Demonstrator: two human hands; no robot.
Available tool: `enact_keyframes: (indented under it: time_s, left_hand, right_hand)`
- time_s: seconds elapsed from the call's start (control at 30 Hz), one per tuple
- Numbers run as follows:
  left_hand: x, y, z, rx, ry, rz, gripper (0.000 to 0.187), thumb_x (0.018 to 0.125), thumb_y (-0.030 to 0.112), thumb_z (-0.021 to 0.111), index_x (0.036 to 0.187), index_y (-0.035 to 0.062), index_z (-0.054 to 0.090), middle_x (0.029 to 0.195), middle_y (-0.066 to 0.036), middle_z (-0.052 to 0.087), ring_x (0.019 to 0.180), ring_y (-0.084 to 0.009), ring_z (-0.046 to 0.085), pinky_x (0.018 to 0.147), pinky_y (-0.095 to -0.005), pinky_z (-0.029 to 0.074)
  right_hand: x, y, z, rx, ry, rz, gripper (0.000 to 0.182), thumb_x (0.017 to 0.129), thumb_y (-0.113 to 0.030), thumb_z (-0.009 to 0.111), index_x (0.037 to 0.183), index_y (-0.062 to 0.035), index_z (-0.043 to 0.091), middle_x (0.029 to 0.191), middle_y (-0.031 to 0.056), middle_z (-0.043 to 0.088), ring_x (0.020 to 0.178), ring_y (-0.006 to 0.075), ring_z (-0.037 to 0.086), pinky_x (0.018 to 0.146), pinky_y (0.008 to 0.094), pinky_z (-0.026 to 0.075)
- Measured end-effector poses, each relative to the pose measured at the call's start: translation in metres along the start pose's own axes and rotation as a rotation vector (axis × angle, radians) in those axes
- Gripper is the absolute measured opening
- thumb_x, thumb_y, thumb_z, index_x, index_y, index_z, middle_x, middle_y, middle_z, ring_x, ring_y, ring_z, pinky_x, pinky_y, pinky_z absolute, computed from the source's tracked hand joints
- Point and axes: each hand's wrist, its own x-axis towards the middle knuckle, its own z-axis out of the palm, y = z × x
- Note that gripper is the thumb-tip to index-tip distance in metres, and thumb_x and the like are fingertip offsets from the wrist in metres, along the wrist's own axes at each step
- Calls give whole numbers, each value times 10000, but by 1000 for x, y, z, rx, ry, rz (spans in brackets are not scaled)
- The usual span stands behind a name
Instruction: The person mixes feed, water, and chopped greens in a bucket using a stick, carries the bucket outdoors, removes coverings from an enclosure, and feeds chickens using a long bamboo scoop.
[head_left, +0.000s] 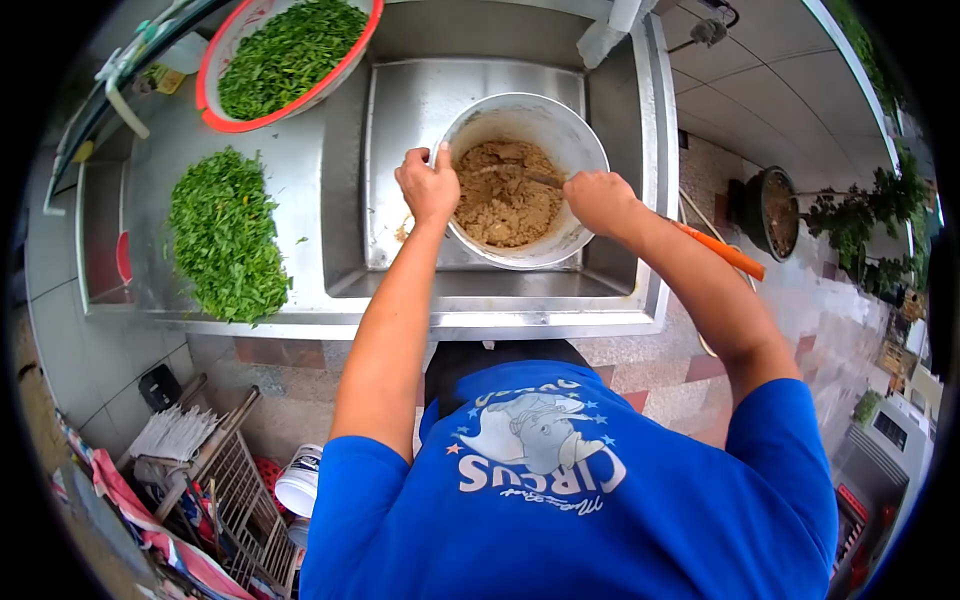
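Note:
A round metal pot [588, 150] stands in the basin of a steel sink, with a crumbly light-brown mixture [508, 205] inside. My left hand [430, 186] grips the pot's left rim, its thumb over the edge. At the right rim, my right hand [600, 200] is closed around the handle of a stirring tool [535, 177], whose far end lies in the mixture. The tool's orange handle end [725, 250] sticks out past my right forearm.
Chopped greens [228, 235] lie on the steel counter [305, 180] to the left. Behind them is a red-rimmed bowl [208, 85] of more greens. A faucet [610, 35] hangs over the sink's back right. A potted plant [778, 212] stands at the right.

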Motion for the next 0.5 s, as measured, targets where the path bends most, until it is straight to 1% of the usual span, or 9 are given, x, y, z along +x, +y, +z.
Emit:
enact_keyframes:
  time_s: [0.07,0.13,0.2,0.3,0.4,0.43,0.5]
  left_hand:
    - [-1,1,-1,7,-3,26,507,950,415,659,1124,-60,646,1107,-265,669,1112,-422,546,978,-491,444]
    - [1,2,-7,31,-47,0,593,965,472,605,1189,-78,608,1182,-288,648,1154,-427,535,1045,-492,394]
    - [-4,1,-19,40,-45,-2,605,970,488,587,1189,-75,609,1172,-285,650,1163,-424,531,1051,-484,385]
    - [-10,-6,-37,23,-52,-28,615,966,495,585,1186,-79,609,1149,-287,654,1134,-425,549,1031,-485,402]
    - [-21,-16,-42,30,-97,-41,622,957,497,593,1180,-84,611,1119,-288,659,1094,-430,570,1004,-491,423]
    - [-26,-18,-40,50,-111,-10,629,950,499,599,1175,-88,613,1116,-304,658,1077,-447,581,989,-509,434]
    - [-33,-24,-32,52,-130,-25,630,947,497,603,1172,-91,615,1132,-316,653,1094,-458,575,998,-517,429]
  right_hand:
    - [21,0,17,52,83,-5,234,931,-92,547,1050,-49,744,1105,175,739,1027,351,731,855,445,597]
    - [37,-9,31,101,101,-6,246,931,-100,529,1052,-53,739,1082,181,741,1013,359,732,852,447,598]
    - [44,-15,43,111,113,0,252,933,-111,525,1055,-53,738,1077,185,740,1009,361,732,856,452,596]
    - [46,-16,59,82,129,-38,243,918,-113,549,1059,-53,738,1081,187,740,999,362,733,859,465,591]
    - [36,-11,54,160,140,21,229,895,-128,588,1047,-56,744,1075,188,740,986,364,735,847,474,591]
    - [34,-5,58,153,205,16,219,895,-141,602,1028,-48,748,1057,196,741,973,364,738,839,471,592]
    - [31,13,62,129,344,25,209,893,-169,630,990,-33,757,1021,213,743,945,364,742,823,466,593]
